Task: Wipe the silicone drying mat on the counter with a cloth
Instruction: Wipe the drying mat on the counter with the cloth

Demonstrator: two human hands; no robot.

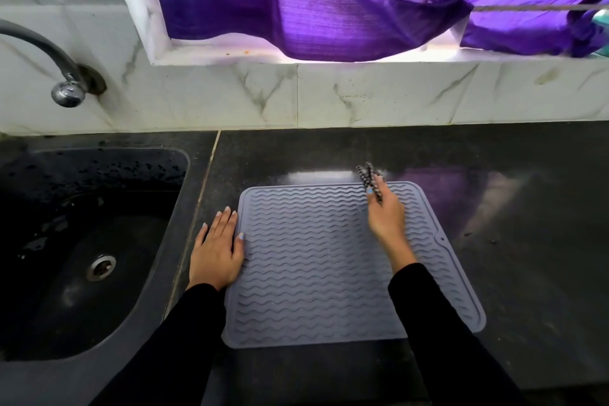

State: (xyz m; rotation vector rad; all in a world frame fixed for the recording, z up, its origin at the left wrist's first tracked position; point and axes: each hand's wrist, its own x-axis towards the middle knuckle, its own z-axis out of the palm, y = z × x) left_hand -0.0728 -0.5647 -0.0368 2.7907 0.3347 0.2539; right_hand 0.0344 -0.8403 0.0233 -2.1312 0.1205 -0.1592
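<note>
A grey silicone drying mat [316,273] with wavy ridges lies flat on the dark counter [527,241]. My left hand [217,250] rests flat with straight fingers on the counter at the mat's left edge, thumb touching the mat. My right hand [385,211] is over the mat's far right part and pinches a small dark patterned cloth [367,173], which sticks out past the fingers over the mat's far edge. Most of the cloth is hidden in the hand.
A black sink [82,241] with a drain lies to the left, and a metal tap [66,76] juts from the marble wall above it. Purple curtains [329,0] hang over the window ledge behind the counter.
</note>
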